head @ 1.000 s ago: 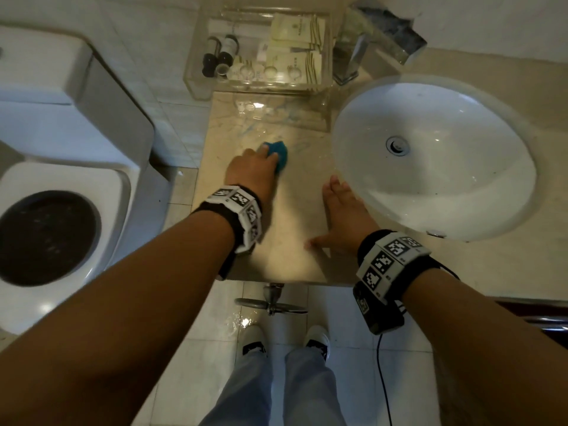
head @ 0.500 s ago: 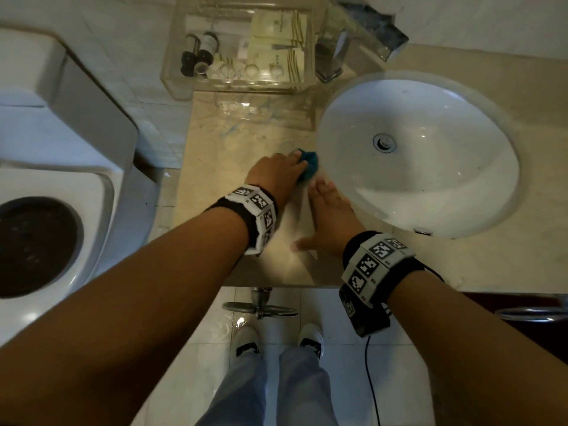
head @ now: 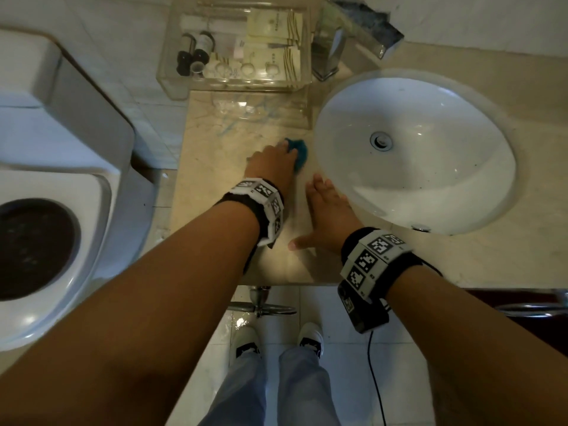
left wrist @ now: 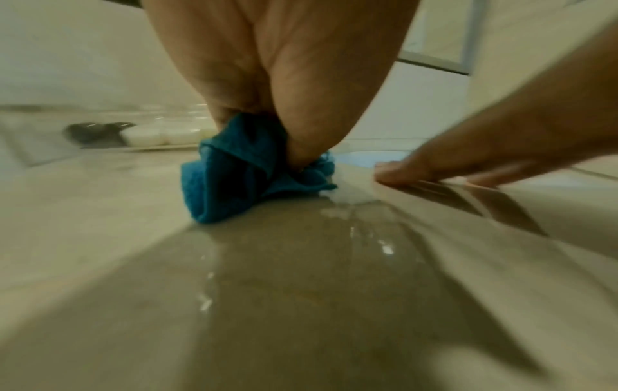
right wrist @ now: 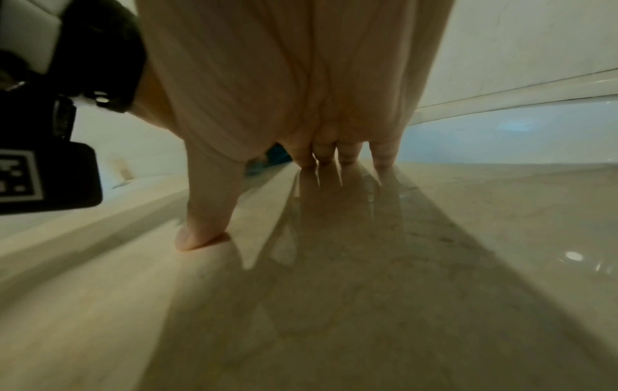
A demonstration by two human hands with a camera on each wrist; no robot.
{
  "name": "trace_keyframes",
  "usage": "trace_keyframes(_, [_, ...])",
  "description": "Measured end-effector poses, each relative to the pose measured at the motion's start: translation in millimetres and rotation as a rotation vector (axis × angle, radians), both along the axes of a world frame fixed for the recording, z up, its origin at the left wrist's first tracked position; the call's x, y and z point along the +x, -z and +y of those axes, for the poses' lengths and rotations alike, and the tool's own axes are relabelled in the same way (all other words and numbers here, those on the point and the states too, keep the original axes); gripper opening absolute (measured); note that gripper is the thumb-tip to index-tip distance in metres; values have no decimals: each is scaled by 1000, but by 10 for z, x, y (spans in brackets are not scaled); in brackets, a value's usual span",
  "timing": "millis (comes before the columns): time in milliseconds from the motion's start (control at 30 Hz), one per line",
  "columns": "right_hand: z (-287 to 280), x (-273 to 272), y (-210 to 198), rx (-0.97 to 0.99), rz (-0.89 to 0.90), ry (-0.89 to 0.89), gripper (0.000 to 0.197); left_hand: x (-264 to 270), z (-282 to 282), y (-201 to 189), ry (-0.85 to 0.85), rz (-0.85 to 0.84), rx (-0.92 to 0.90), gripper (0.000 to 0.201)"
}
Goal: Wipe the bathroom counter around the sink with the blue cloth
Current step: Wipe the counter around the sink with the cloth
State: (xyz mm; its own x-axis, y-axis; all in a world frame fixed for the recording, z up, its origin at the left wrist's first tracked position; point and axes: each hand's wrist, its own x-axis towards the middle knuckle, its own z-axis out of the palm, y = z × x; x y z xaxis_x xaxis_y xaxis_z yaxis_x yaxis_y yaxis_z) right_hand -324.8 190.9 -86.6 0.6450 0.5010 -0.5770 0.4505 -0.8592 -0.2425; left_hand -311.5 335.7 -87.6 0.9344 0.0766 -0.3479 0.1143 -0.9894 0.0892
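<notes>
A: Where is the left hand (head: 270,166)?

B: Reaching forward over the bench (head: 215,167), knuckles up, fingers curled down around the bunched blue cloth (head: 298,153). From the left wrist view the cloth (left wrist: 240,172) is squeezed under the palm and pressed against the wet stone, with its folds spilling out toward the camera.

A: And where does that put the cloth?

B: On the bench just left of the sink (head: 415,149), close to the basin's rim, in front of the clear tray (head: 172,84) of toiletries.

A: The right hand (head: 325,216)?

B: Flat on the bench, holding nothing. Its fingers are straight and close together, pointing away from the body alongside the sink's edge, and the thumb is spread out to the left. The right wrist view shows the fingertips (right wrist: 347,156) and the thumb tip touching the glossy surface.

A: How close are the two hands?

B: Near each other but apart; the right sits just behind and to the right of the cloth. Both forearms stretch straight out from the body, each with a marker band at the wrist
</notes>
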Motion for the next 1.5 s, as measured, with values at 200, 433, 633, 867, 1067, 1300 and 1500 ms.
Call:
trace_keyframes(200, [-12, -4, 1, 5, -3, 6, 122, -202, 126, -55, -121, 7, 58, 47])
trace_keyframes(433, [17, -6, 4, 25, -35, 37, 125, -630, -37, 18, 61, 27, -48, 57])
trace_keyframes(633, [72, 26, -124, 65, -46, 26, 117, -1130, 561, -23, -189, 25, -15, 62])
trace_keyframes(867, [254, 77, -111, -3, -78, -1, 121, -1057, 756, -181, -260, -69, 36, 43])
trace_keyframes(1067, [252, 97, -67, -57, -103, -49, 120, -930, 197, -33, 117, -3, -51, 68])
trace_keyframes(1300, [230, 116, -111, -96, -57, -98, 123, -885, 792, -103, -206, 2, 62, 55])
trace_keyframes(1500, [271, 148, -97, -85, -59, -80, 123, -742, 381, -51, -90, 24, -46, 81])
